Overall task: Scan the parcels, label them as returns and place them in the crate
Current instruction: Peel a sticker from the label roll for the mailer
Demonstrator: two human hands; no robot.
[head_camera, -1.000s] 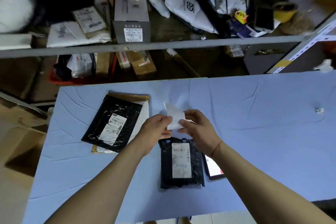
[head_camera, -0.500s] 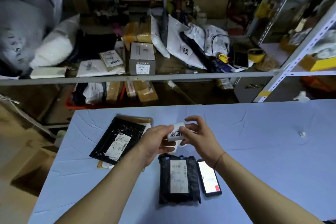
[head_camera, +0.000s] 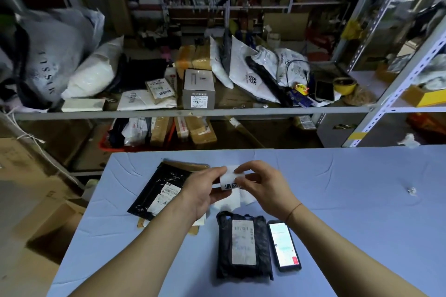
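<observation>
Both hands hold a white return label (head_camera: pixel 228 179) with black characters above the blue table (head_camera: pixel 350 200). My left hand (head_camera: pixel 204 190) pinches its left edge, my right hand (head_camera: pixel 264 187) pinches its right side. White backing paper (head_camera: pixel 243 196) hangs under the label. Below the hands lies a small black parcel (head_camera: pixel 243 246) with a white shipping label, face up. A second black parcel (head_camera: pixel 156 191) with a label lies to the left on a brown envelope. A lit phone (head_camera: pixel 284 245) lies right of the small parcel.
A red crate (head_camera: pixel 106 144) holding several parcels stands on the floor behind the table. Metal shelving (head_camera: pixel 193 111) loaded with boxes and bags fills the back. Cardboard boxes (head_camera: pixel 48 222) sit on the floor at left. A small paper scrap (head_camera: pixel 411 191) lies at the table's right.
The camera has tilted up, showing more shelving. Both hands stayed together on the label and turned it so its printed side faces me, with backing paper hanging below.
</observation>
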